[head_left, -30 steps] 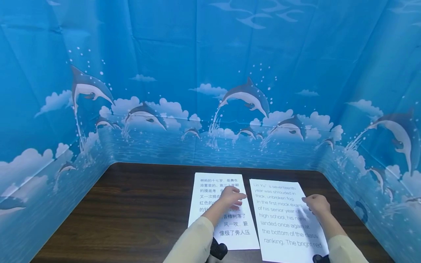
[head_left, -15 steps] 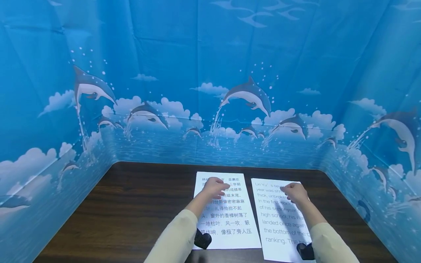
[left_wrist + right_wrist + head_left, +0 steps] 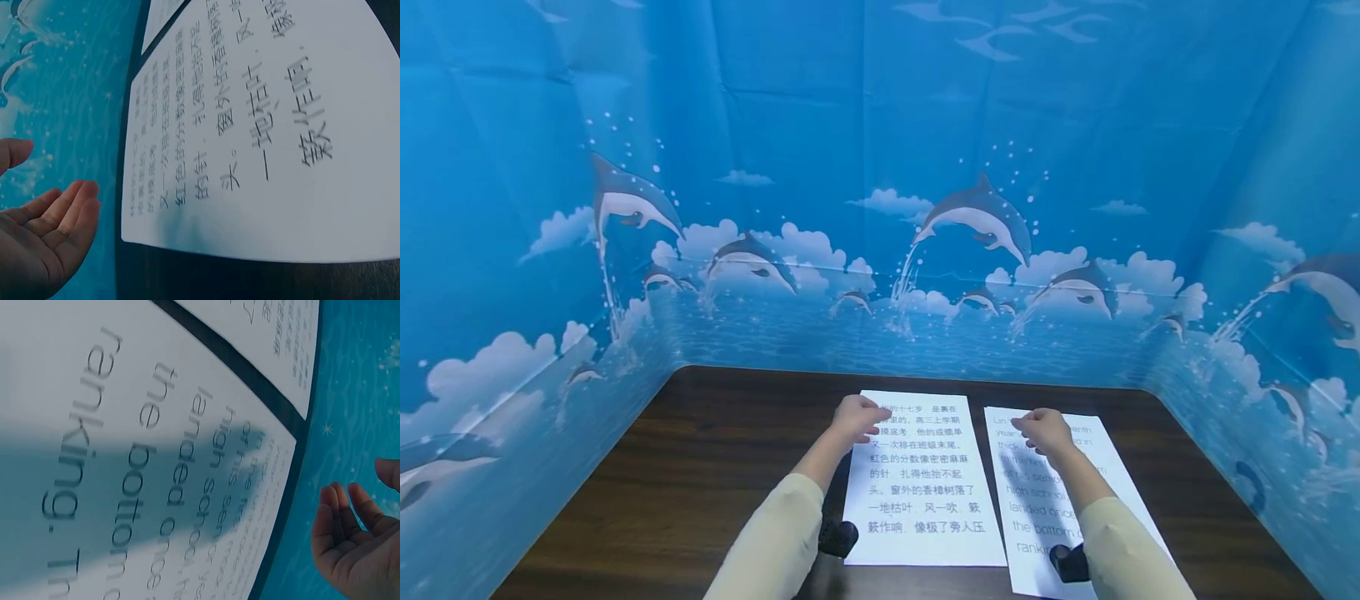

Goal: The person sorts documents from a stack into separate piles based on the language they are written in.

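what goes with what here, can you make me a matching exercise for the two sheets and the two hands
Things:
1. left hand
2. right hand
3. Chinese sheet
4. English sheet

Places:
a. white page on the right
b. over the top left corner of the Chinese sheet
c. white page on the left
d. over the top of the English sheet

Pairs: 1-b, 2-d, 3-c, 4-a

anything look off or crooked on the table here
Only slightly. The English sheet lies a little askew, its near end angled to the right, while the Chinese sheet sits squarer to the table. Both lie flat, with no tears, creases or spills visible. The left hand and right hand hover at the sheets' top corners.
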`<state>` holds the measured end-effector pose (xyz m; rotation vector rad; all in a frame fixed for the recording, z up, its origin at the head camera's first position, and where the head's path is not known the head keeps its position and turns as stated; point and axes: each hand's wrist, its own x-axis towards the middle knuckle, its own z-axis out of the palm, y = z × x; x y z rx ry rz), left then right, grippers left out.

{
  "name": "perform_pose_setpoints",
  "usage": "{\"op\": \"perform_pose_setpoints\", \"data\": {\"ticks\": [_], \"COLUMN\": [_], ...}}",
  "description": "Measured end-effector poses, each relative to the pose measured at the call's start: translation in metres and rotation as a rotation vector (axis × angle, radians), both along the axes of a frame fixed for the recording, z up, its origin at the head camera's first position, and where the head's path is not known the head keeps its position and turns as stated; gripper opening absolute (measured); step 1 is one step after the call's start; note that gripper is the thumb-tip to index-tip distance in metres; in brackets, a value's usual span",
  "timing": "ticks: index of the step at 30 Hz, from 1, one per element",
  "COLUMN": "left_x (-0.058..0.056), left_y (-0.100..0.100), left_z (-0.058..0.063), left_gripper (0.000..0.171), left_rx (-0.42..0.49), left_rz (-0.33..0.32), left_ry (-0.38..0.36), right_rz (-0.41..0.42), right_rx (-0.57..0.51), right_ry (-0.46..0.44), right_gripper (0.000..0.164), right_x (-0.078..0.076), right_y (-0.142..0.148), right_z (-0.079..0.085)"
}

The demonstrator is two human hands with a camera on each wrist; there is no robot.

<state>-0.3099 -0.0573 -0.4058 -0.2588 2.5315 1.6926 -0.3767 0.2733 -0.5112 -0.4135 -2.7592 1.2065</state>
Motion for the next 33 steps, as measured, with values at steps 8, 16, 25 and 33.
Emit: {"op": "perform_pose_setpoints", "data": {"ticks": [8,16,25,33], "left_x": [-0.005,0.002,0.017,0.008], "left_y": [-0.017,-0.03,-0.036,-0.035], "left_z": [-0.021,-0.035,-0.04,-0.058], "left_gripper": [0.033,0.022,0.018,0.016], "left_rx": [-0.066,-0.132,-0.14,-0.131], "left_rz": [0.121,0.162,0.15,0.185], "left_ry": [-0.031,-0.033,-0.039,-0.036], "right_rz": [0.035,0.042,0.041,0.043], "right_rx": [-0.052,-0.087,-0.17,-0.211], "right_ry": [-0.075,-0.123,-0.188,-0.2], "right_gripper": [0.037,0.038,0.025,0.025], "right_x": [0.008,0.024,0.076,0.085], "right_y": [-0.031,-0.049,-0.079,-0.086], "right_z": [0.001,0.001,0.058,0.063]}}
